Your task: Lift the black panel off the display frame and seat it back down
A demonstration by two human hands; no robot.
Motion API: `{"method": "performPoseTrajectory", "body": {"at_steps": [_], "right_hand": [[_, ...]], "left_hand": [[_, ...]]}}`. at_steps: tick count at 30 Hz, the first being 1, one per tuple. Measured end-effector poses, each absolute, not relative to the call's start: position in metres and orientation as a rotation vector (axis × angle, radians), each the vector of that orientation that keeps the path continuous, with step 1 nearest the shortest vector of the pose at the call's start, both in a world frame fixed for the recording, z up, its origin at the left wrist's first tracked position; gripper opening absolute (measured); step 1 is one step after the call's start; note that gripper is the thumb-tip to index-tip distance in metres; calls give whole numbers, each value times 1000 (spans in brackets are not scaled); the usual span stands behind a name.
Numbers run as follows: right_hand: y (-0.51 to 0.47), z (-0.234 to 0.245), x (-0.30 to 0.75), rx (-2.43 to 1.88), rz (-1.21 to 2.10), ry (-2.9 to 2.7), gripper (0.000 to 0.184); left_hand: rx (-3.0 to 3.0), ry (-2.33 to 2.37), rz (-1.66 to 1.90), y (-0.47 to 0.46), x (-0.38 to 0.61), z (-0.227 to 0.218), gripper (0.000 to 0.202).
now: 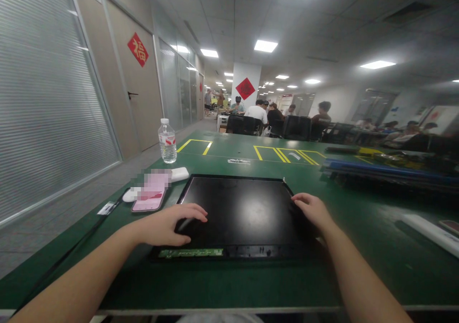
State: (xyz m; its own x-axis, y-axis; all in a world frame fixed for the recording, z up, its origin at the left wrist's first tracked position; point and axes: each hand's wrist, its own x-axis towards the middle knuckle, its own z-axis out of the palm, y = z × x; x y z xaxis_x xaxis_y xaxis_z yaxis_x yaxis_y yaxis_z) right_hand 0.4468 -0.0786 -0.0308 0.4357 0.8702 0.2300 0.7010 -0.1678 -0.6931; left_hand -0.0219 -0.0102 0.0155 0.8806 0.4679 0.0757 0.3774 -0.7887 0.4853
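Note:
A black flat display panel lies face up on the green table in front of me, with a green circuit strip along its near edge. My left hand rests flat on the panel's near left corner, fingers spread. My right hand lies on the panel's right edge, fingers stretched over it. Neither hand holds anything.
A pink phone, a white power bank and a water bottle stand left of the panel. Dark stacked panels lie at the right. Yellow tape boxes mark the far table. Several people sit at desks behind.

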Motion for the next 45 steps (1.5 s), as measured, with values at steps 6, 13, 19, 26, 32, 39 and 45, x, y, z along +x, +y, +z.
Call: {"method": "performPoseTrajectory", "body": {"at_steps": [6,13,19,26,32,39,45], "right_hand": [[-78,-31,452,-2097,89,-1314,25],[-76,-36,458,-2309,101,-1446,38],[-76,-37,452,-2288,197,-1478,40],[-72,-44,458,-2231,278,-1424,47],[-69,-50,462,-2182,325,-1365,46],[-68,-51,462,-2161,367,-1324,47],[-69,-50,464,-2165,361,-1334,46]], "left_hand": [[2664,1079,452,13,-28,-7,48],[2664,1369,360,26,-28,-17,54],[2660,1498,255,24,-23,-15,58],[2574,1592,246,21,-18,-10,54],[2560,1563,324,25,-22,-9,52],[2573,1519,310,29,-27,-6,60],[2605,1562,259,28,-24,-11,62]]}}
